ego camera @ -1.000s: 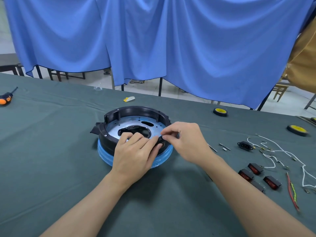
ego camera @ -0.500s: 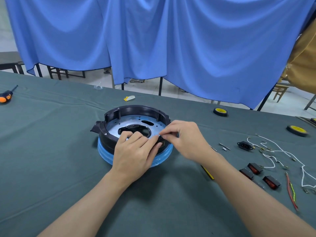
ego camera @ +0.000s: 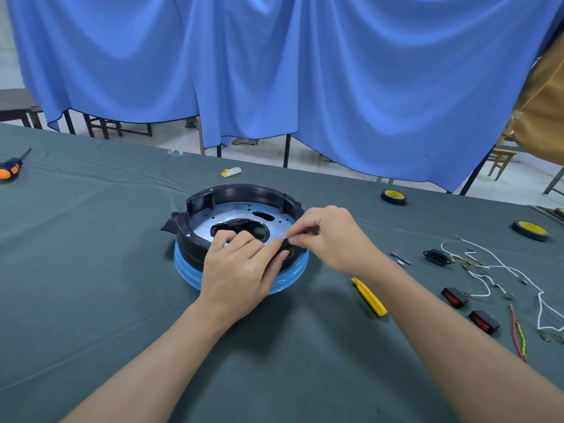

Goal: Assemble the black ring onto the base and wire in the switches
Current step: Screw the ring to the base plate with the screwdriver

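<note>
On the green tabletop (ego camera: 106, 270), my left hand (ego camera: 241, 270) grips the black ring (ego camera: 244, 190)'s near rim; my right hand (ego camera: 332, 239) pinches it alongside. 2 red switches (ego camera: 454, 297) lie well right, nearer the right hand.

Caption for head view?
Left hand grips, right hand pinches at near rim of black plastic ring on round blue base.

Two hands (ego camera: 241, 270) (ego camera: 332, 239), two red switches (ego camera: 454, 297) (ego camera: 483, 321)

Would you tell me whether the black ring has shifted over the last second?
No: the black ring keeps its place, with the same gap to the yellow-white scrap behind it.
</note>
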